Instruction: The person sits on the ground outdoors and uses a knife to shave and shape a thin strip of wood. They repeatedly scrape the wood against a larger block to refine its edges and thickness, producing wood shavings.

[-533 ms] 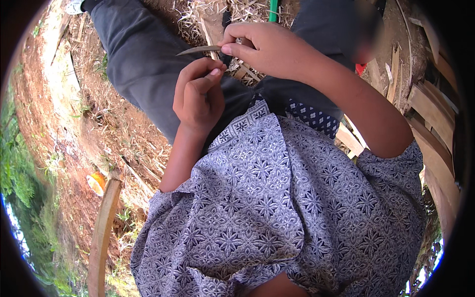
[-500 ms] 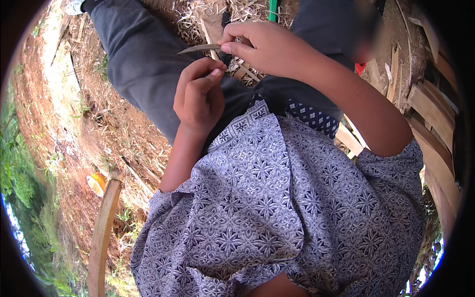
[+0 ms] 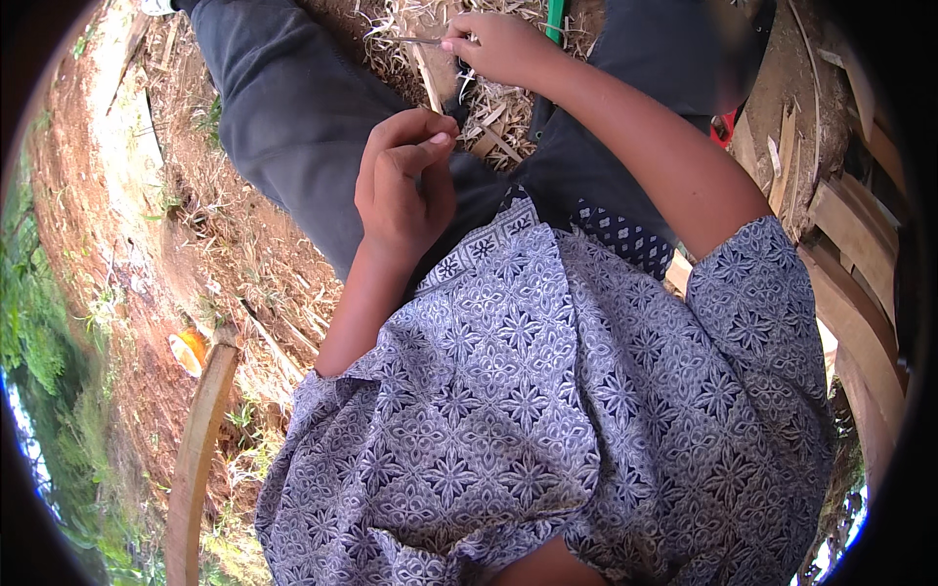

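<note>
My right hand reaches far forward, its fingers pinched round a small knife whose thin blade points left. Nearer to me and lower, my left hand is closed, with thumb and index fingertip pressed together. Whatever lies between those fingertips is too small or hidden to make out. Just beyond them runs a narrow pale wood strip, close to the index finger; I cannot tell whether the left hand grips it. The two hands are apart, above the gap between my dark-trousered legs.
Pale shavings cover the ground between my legs, beside a green object. A red item shows by the right leg. Wooden pieces lie stacked at the right. A wooden post and an orange-and-white object are at the left.
My right hand has moved forward with the knife, away from the left hand. The left hand keeps its closed pinch; the whole view has shifted slightly.
</note>
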The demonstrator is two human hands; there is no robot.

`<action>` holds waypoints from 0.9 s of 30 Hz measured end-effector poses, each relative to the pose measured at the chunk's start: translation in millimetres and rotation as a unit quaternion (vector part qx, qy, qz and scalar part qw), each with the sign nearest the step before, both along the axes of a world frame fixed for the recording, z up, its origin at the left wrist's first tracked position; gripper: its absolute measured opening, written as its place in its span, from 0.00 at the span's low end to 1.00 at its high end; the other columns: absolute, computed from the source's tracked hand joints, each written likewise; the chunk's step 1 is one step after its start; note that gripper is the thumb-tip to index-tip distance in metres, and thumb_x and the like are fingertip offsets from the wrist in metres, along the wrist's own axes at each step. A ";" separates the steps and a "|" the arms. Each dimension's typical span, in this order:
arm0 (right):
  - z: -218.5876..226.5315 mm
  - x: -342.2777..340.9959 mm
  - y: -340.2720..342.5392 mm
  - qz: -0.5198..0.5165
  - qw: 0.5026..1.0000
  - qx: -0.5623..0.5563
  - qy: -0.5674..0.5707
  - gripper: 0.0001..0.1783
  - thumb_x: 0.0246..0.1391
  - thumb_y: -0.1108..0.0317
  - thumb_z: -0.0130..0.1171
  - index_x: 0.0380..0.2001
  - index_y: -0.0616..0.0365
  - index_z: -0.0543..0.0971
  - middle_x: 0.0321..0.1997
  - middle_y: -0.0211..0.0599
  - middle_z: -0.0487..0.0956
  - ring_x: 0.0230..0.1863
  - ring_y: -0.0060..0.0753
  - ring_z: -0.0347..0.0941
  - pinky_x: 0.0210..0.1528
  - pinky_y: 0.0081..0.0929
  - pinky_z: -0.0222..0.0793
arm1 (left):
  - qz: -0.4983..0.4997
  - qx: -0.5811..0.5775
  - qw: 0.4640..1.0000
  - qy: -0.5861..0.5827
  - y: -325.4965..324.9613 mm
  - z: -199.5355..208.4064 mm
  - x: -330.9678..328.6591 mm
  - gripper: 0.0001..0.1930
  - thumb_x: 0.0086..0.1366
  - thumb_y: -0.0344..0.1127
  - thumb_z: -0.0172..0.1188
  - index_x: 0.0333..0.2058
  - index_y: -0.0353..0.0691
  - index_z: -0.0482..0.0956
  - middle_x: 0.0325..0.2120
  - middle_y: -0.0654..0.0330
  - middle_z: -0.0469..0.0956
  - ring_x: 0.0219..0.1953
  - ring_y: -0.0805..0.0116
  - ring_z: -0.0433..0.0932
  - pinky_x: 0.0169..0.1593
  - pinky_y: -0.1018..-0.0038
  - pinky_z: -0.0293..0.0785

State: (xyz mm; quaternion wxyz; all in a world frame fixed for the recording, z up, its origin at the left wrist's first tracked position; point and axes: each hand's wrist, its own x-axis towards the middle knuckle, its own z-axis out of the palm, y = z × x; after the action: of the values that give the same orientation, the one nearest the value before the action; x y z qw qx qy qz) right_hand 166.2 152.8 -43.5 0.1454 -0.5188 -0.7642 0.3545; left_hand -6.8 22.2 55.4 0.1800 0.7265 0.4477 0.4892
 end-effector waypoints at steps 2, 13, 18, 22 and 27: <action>-6.1 1.6 4.4 -0.013 0.998 -0.045 -0.029 0.15 0.65 0.51 0.59 0.41 0.51 0.81 0.24 0.38 0.80 0.29 0.36 0.81 0.35 0.39 0.73 | -0.026 -0.019 0.999 -0.035 0.1 -4.3 -1.4 0.14 0.68 0.13 0.54 0.44 0.39 0.66 0.41 0.46 0.82 0.36 0.59 0.86 0.38 0.70 0.83; 101.9 11.5 -19.8 0.072 0.989 -0.131 0.004 0.15 0.65 0.51 0.60 0.38 0.51 0.83 0.19 0.32 0.75 0.22 0.28 0.71 0.29 0.33 0.65 | -0.066 -0.046 0.993 -0.086 4.0 -13.7 -5.4 0.20 0.63 0.10 0.55 0.46 0.40 0.63 0.38 0.48 0.80 0.35 0.57 0.83 0.38 0.67 0.81; 99.7 5.2 -11.1 0.099 0.991 -0.092 -0.006 0.14 0.67 0.55 0.59 0.41 0.54 0.82 0.21 0.32 0.76 0.22 0.27 0.71 0.29 0.33 0.65 | -0.054 -0.038 0.995 -0.078 7.2 -16.2 -8.5 0.13 0.73 0.16 0.48 0.49 0.39 0.59 0.41 0.42 0.79 0.37 0.61 0.83 0.40 0.71 0.80; 33.2 23.6 1.6 0.066 0.994 -0.060 -0.061 0.15 0.67 0.53 0.59 0.41 0.54 0.82 0.23 0.35 0.79 0.25 0.29 0.75 0.30 0.34 0.67 | -0.116 -0.038 0.992 -0.038 9.5 -13.0 -3.6 0.14 0.71 0.14 0.48 0.48 0.39 0.59 0.40 0.43 0.80 0.37 0.61 0.83 0.38 0.70 0.80; 22.1 27.9 3.2 0.027 0.995 -0.097 -0.015 0.16 0.67 0.51 0.58 0.41 0.53 0.81 0.23 0.36 0.78 0.23 0.30 0.74 0.29 0.36 0.69 | -0.106 -0.069 0.989 -0.074 9.4 -2.7 -4.8 0.09 0.72 0.21 0.49 0.49 0.35 0.65 0.44 0.44 0.80 0.38 0.62 0.82 0.40 0.70 0.80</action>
State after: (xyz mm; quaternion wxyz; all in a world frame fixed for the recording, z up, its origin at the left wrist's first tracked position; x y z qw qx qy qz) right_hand 194.1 155.9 -21.3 0.0738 -0.5148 -0.7422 0.4228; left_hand -11.7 31.5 52.7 0.3127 0.7176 0.3864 0.4878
